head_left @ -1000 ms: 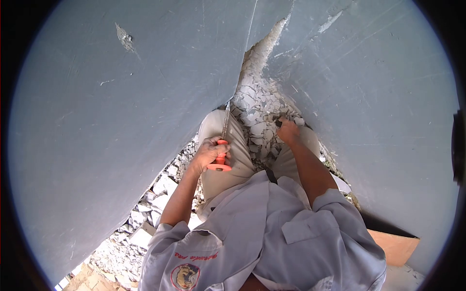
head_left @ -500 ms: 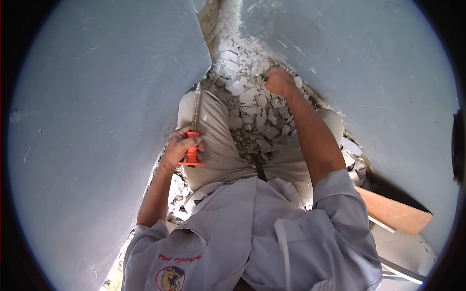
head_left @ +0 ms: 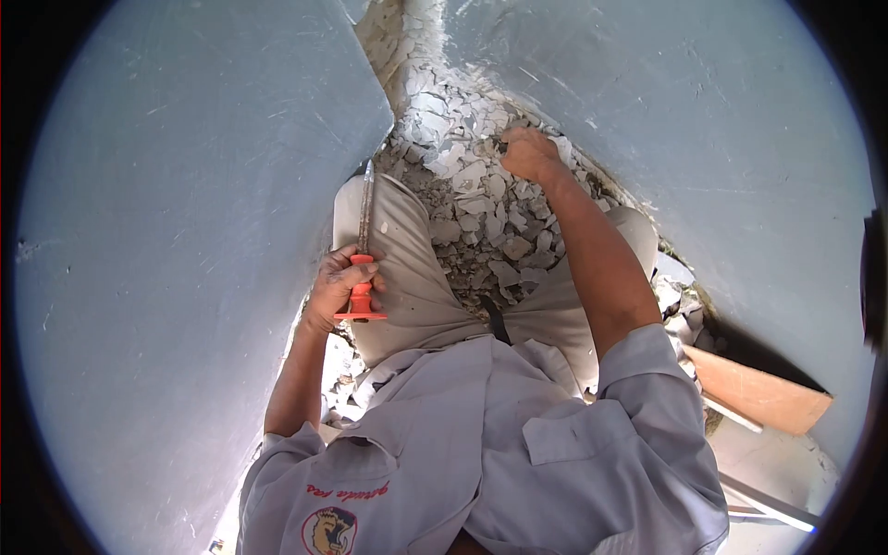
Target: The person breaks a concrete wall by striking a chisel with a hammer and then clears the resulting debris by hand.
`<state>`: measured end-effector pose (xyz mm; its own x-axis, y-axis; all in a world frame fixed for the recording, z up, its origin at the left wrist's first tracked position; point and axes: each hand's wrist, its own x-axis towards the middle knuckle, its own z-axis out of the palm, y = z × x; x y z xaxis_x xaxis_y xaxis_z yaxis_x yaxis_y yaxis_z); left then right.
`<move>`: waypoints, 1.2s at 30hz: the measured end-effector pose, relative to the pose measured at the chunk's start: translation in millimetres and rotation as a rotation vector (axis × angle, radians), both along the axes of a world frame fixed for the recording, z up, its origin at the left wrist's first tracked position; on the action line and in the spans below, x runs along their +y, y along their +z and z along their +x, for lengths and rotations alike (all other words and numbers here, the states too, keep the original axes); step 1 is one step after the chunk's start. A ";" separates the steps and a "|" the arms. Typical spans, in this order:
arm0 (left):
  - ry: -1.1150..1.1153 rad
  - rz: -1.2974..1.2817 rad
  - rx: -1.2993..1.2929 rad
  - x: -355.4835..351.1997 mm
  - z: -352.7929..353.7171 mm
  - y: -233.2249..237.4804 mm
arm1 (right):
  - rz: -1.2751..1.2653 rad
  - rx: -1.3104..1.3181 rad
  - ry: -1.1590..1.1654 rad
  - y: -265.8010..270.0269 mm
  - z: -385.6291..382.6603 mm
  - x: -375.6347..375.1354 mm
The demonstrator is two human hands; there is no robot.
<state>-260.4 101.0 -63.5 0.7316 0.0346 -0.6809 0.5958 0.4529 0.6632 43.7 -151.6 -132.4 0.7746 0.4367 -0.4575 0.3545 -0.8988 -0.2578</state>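
Left hand [head_left: 344,289]: closed tight around the orange grip [head_left: 360,301] of a chisel [head_left: 364,208]. The steel shaft points up and away from you, its tip just beside the lower edge of the left wall [head_left: 185,231]. Whether the tip touches the wall can't be told.

Right hand [head_left: 529,153]: arm stretched forward, fingers curled into a fist, resting down on the heap of broken chips [head_left: 481,213]. What the fist holds, if anything, is hidden.

You are squatting, knees [head_left: 407,268] apart, in the corner between the two grey-blue walls. The chips fill the floor between your legs and run up into the corner.

Progress, as a judgement:
- Done: a strip in the corner [head_left: 407,28] looks stripped, and the loose heap suggests a good deal has come off.
- Left: both wall faces, the right wall [head_left: 703,139] included, keep most of their coating. They are only scratched, so most of the surface looks untouched.
- The heap lies uncleared underfoot.

A flat brown board [head_left: 758,393] lies behind you on the right, against the foot of the right wall.
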 end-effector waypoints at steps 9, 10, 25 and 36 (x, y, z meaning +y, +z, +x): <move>0.046 0.032 0.003 -7.0 -1.3 1.1 | -0.002 0.043 -0.006 -0.4 12.3 6.0; 0.060 0.026 0.001 -8.2 -1.2 0.4 | -0.004 0.040 -0.002 -1.8 14.8 6.2; 0.056 0.034 0.019 -12.8 -2.1 2.8 | 0.073 0.072 -0.051 -11.2 20.6 -4.0; 0.094 0.104 -0.073 -17.3 -9.1 -11.4 | 0.091 0.077 -0.148 -22.0 -15.4 -23.2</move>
<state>-269.5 83.6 -74.9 0.7690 0.1735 -0.6152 0.5025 0.4310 0.7495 28.4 -174.8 -154.4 0.7974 0.3631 -0.4819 0.1961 -0.9113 -0.3622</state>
